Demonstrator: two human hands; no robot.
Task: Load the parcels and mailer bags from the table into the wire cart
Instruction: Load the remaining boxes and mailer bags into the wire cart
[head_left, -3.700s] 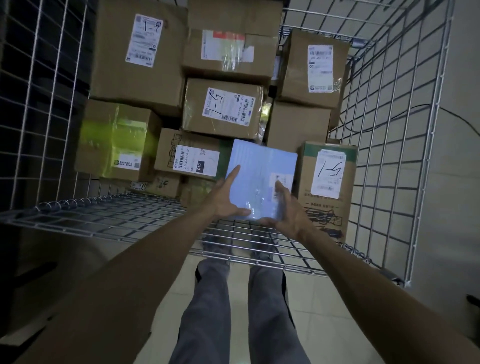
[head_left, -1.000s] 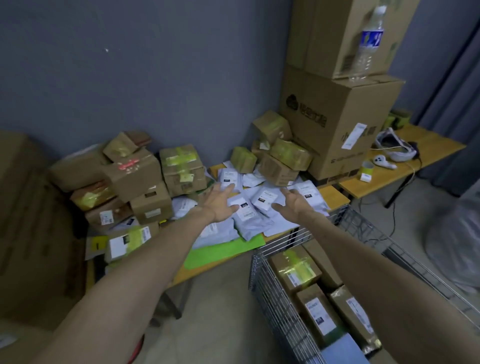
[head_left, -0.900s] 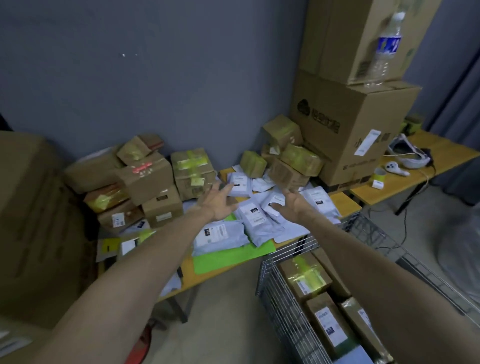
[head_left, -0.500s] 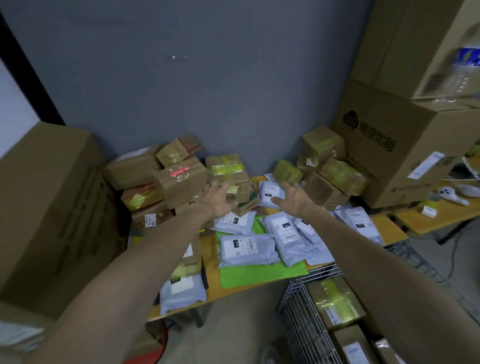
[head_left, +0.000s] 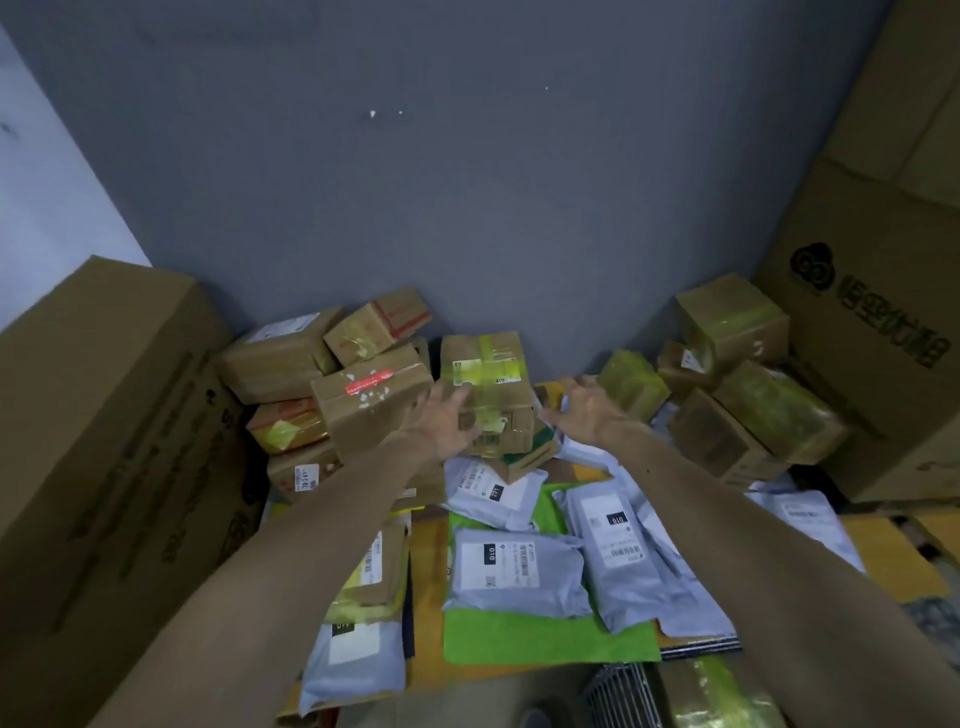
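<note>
A cardboard parcel with yellow-green tape (head_left: 488, 379) stands at the back middle of the table, on top of other boxes. My left hand (head_left: 444, 421) touches its left front face with spread fingers. My right hand (head_left: 584, 408) hovers just right of it, fingers spread, holding nothing. Several grey mailer bags (head_left: 511, 571) lie on a green sheet (head_left: 545, 636) nearer to me. A corner of the wire cart (head_left: 618, 696) shows at the bottom right, with a taped box inside it.
More brown parcels are stacked at the back left (head_left: 371, 405) and back right (head_left: 732, 322). A tall carton (head_left: 104, 441) stands at the left and big stacked cartons (head_left: 883, 312) at the right. The grey wall lies behind.
I have turned from the cart, where I set down a light blue parcel, toward the table. Both hands have moved forward; the left now touches the yellow-green taped parcel.
</note>
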